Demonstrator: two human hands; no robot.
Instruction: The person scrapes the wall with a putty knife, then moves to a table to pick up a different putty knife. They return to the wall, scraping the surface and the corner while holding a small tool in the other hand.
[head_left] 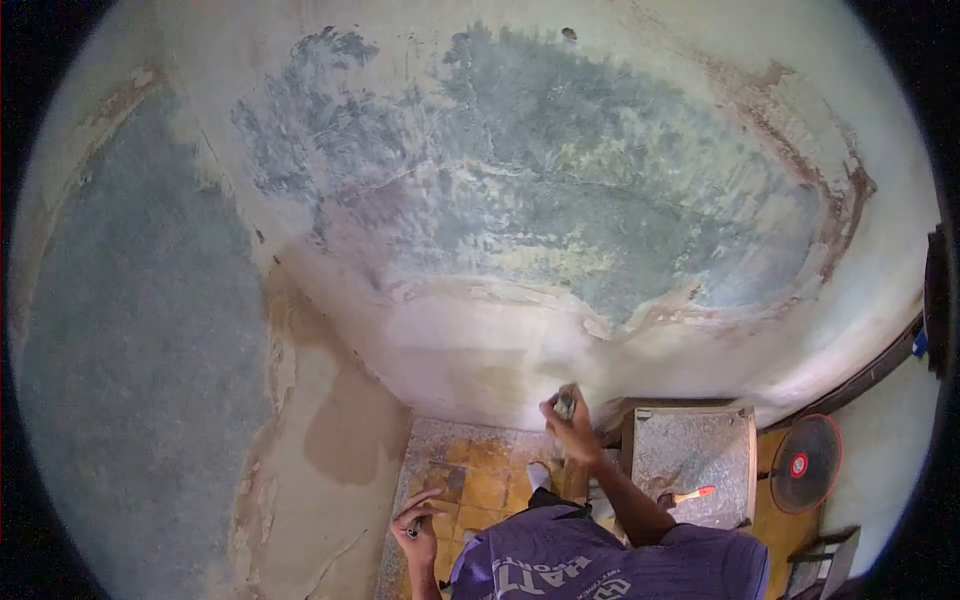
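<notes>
My right hand (574, 432) is raised in front of the lower wall, its fingers closed around a small greyish object (566, 403) whose kind I cannot make out. Low on the left, over the tiled floor, my left hand (414, 528) is curled with some fingers stretched forward. A small dark, partly shiny thing (413, 529) shows in its grip, mostly covered by the fingers. Ahead stands the wall (480, 325), with a large patchy grey-green area (610, 200) ringed by broken paint edges. Neither hand visibly touches the wall.
A speckled-top table (690, 450) stands at my right, with a red-and-orange-handled brush (692, 495) on it. Beyond it is a round fan (806, 464) with a red rim. The left wall (140, 300) meets the front wall at a corner. Yellow tiles (485, 488) cover the floor.
</notes>
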